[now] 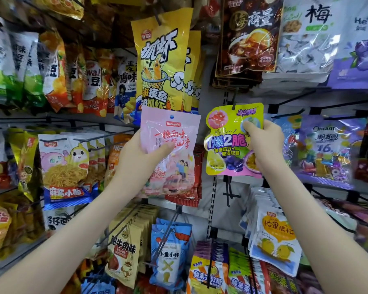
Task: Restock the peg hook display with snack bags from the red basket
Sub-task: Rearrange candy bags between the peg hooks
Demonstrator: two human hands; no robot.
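At the hooks (234, 99), left grip (140, 158) holds a glossy pink pouch (174, 132), right grip (263, 143) a yellow-green pouch (227, 143).

Bright, even store light, source out of frame; shadows faint. Sharpest at centre: pink bag (174, 132) in my left hand (136, 160), lime bag (227, 143) in my right hand (263, 143). White glare on brown bag (248, 43) and clear bags (306, 52). 2 side edges smeared, bowed.

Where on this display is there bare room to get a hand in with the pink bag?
Bare back panel shows under the green gummy bag, around an empty black hook, between the red packets and the white mango bags. Everywhere else is crowded: packed bags left of the left hand, right of the right hand and along the top row.
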